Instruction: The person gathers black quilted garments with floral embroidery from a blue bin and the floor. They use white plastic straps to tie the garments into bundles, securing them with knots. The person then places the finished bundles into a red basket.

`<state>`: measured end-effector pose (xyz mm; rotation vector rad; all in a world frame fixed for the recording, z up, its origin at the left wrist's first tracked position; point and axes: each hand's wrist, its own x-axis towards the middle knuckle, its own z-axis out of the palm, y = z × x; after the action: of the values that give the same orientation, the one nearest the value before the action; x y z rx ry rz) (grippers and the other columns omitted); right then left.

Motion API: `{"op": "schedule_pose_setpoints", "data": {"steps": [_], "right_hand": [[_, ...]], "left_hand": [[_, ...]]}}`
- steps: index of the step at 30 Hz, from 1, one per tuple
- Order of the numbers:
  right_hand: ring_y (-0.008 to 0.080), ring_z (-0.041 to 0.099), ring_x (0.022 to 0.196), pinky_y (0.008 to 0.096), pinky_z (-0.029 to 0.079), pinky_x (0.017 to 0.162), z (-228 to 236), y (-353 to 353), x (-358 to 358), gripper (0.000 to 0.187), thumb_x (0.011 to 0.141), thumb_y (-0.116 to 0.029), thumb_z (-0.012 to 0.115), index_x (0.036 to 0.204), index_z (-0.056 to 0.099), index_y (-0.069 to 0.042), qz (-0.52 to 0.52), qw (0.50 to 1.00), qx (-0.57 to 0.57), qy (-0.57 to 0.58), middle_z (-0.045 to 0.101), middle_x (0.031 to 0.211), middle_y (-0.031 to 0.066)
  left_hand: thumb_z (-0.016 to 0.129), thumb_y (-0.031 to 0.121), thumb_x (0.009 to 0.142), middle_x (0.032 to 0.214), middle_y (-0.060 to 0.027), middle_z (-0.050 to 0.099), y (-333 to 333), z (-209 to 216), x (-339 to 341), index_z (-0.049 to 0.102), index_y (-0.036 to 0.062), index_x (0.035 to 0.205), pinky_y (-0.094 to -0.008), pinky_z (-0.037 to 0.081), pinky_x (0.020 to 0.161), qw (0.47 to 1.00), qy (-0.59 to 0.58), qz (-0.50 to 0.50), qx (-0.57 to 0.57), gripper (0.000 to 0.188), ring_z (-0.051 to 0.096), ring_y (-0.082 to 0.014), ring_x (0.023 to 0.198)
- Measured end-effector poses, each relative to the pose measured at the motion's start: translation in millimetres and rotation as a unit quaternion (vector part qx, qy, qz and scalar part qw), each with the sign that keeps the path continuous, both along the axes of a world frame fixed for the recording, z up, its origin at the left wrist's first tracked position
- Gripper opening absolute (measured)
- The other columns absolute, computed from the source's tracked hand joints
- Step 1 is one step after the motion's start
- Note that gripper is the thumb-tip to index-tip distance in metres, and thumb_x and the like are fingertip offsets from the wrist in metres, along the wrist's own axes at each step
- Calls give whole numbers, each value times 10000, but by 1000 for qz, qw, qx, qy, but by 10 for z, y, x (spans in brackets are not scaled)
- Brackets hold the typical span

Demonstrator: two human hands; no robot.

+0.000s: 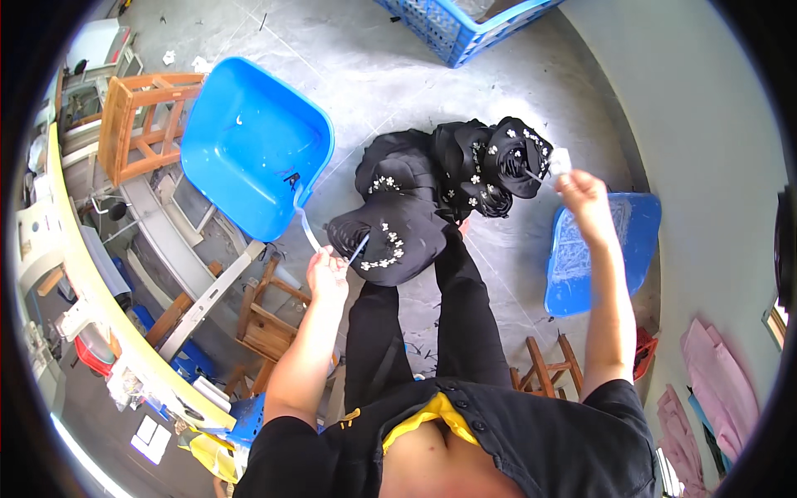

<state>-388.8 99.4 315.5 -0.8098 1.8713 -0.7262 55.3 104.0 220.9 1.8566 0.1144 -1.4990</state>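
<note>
My left hand is closed on a pale, flexible strip. One length rises toward the blue tub, and a bluish length runs into the nearest black fabric piece. My right hand is pinched around a small white piece, beside a thin greyish end that sticks out of the far black pieces. Between my hands lies a row of several black, layered fabric pieces, like soft hats, with white flower-shaped trims. Whether the strip runs right through them is hidden.
A blue plastic tub leans against a wooden stool at left. A scuffed blue stool or lid stands at right by the wall. A blue crate sits at the far side. Pink cloth hangs at lower right.
</note>
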Motion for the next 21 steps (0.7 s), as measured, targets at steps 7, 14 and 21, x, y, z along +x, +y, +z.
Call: {"op": "schedule_pose_setpoints", "data": {"steps": [7,14,21], "right_hand": [[77,419,615,275,390,599,136,833,285,231,882,-186,536,744,586,-7,99,983,91,-124,504,612,-31],[69,396,604,255,368,565,-5,1105,-391,245,896,-196,502,730,561,-27,32,987,124,-92,470,616,-43],[135,432,561,305,405,556,186,860,148,199,863,-181,555,743,565,-22,170,968,141,-117,486,564,52]], "left_hand": [[430,209,932,548,-6,380,839,310,118,488,49,895,-298,380,526,997,-73,12,36,174,399,-138,479],[460,122,886,501,-10,361,703,70,297,487,62,847,-252,334,393,985,-126,35,109,76,391,-142,420],[464,156,889,518,40,318,-339,43,-102,478,78,822,-256,328,423,994,-83,56,36,104,342,-104,427]]}}
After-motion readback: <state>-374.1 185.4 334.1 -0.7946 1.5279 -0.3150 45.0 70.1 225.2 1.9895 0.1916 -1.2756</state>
